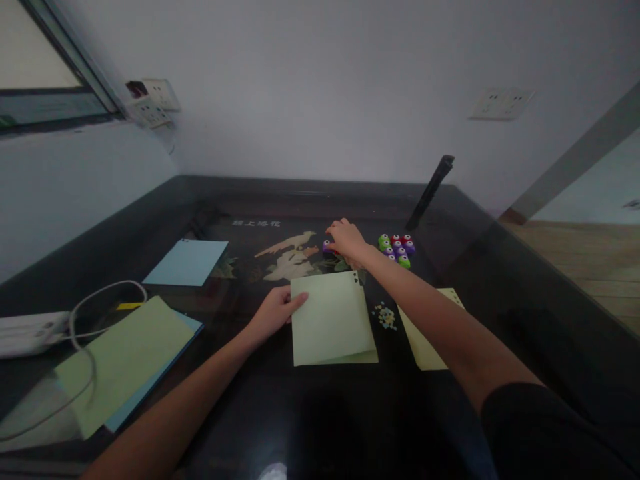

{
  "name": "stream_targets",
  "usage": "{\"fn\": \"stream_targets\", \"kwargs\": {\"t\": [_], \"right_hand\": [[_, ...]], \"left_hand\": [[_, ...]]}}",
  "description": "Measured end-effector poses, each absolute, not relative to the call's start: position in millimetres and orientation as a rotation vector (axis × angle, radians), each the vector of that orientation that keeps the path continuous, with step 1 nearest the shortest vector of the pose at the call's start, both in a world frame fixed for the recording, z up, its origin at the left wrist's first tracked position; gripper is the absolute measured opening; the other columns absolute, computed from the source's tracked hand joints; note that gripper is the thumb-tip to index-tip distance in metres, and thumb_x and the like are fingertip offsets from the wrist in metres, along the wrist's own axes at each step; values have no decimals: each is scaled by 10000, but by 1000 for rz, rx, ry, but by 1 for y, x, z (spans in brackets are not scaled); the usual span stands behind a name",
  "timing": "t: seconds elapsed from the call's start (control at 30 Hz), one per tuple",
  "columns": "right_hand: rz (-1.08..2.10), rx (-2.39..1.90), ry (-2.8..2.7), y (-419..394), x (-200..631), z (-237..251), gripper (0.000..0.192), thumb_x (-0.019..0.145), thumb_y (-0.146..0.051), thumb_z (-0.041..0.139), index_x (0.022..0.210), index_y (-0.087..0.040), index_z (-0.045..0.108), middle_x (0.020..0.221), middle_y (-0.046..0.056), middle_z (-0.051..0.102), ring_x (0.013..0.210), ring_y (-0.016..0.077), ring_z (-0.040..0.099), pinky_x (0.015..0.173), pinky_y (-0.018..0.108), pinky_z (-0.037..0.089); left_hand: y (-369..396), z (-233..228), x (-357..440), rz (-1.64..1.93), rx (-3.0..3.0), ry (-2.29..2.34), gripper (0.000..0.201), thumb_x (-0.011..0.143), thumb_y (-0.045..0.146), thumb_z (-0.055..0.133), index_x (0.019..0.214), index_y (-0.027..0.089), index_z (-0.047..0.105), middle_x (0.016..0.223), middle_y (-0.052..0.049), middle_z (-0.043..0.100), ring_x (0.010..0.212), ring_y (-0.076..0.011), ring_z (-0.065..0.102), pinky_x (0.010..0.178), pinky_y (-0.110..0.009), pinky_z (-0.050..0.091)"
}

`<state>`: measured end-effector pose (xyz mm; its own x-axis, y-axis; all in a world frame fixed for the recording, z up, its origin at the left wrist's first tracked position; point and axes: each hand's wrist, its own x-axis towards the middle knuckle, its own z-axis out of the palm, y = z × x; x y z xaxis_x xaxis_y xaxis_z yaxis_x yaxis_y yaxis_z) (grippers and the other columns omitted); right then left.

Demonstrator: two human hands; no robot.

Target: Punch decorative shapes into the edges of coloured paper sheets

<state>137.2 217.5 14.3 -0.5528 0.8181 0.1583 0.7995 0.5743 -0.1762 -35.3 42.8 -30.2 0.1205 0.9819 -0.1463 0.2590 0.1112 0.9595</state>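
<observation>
Fingers of my left hand (274, 312) are pinning one folded green sheet (331, 319) on the tabletop (450, 213) while my right hand (347, 240) is pinching one purple punch (327, 246) beside eight clustered punches (397, 249).

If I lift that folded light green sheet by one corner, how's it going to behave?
Probably floppy: the folded green sheet looks thin and lies flat under the left hand. It likely weighs little, so it may slide on the glossy table. Its two layers, slightly offset at the lower edge, could fan apart.
</observation>
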Motion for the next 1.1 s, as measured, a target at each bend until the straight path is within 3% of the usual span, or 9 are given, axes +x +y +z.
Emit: {"fn": "stream_targets", "kwargs": {"t": [0.17, 0.33, 0.53, 0.6, 0.8, 0.93, 1.1], "right_hand": [[21, -1344, -2679, 216, 127, 4, 186, 762, -205, 704, 929, -123, 711, 1113, 174, 635, 1128, 327, 469, 912, 437, 379], [43, -1325, -2623, 210, 129, 7, 178, 802, -203, 662, 965, -134, 684, 1087, 164, 656, 1100, 305, 512, 903, 419, 389], [226, -1285, -2437, 190, 165, 28, 210, 856, -300, 598, 1025, -175, 613, 1028, 91, 686, 944, 215, 626, 802, 328, 467], [332, -1234, -2360, 178, 185, 32, 193, 854, -305, 587, 1002, -180, 589, 987, 68, 688, 889, 189, 643, 775, 311, 486], [1140, -1141, -1792, 123, 251, 25, 278, 750, -325, 653, 940, -196, 497, 865, 43, 657, 679, 184, 662, 610, 343, 539], [1287, -1291, -1619, 79, 283, 20, 384, 671, -314, 748, 983, -195, 556, 889, 32, 648, 636, 155, 652, 598, 322, 542], [1432, -1343, -1462, 47, 297, 13, 432, 618, -261, 804, 1010, -222, 629, 963, 31, 651, 772, 155, 642, 648, 287, 534]], "left_hand": [[45, -31, -36, 882, 1364, 1344, 396, 752, 526, 574, 726, 131, 561, 514, 44, 488, 399, -83, 396, 381, -194, 279], [44, -30, -36, 876, 1361, 1355, 382, 756, 514, 578, 726, 134, 565, 515, 43, 488, 405, -89, 412, 387, -194, 284], [42, -27, -36, 872, 1358, 1372, 369, 759, 499, 586, 695, 137, 550, 511, 45, 471, 414, -81, 396, 387, -188, 281], [40, -24, -36, 864, 1352, 1369, 369, 764, 497, 583, 712, 133, 560, 516, 44, 473, 419, -81, 399, 388, -187, 283], [24, -9, -22, 769, 1291, 1323, 360, 774, 491, 577, 751, 133, 579, 534, 38, 504, 417, -80, 408, 378, -187, 282], [6, -4, -3, 662, 1214, 1270, 370, 754, 500, 585, 765, 130, 584, 537, 30, 527, 407, -80, 406, 370, -189, 286], [-6, -3, 11, 618, 1140, 1250, 330, 722, 473, 615, 675, 151, 559, 522, 23, 534, 404, -87, 428, 366, -195, 300]]}}
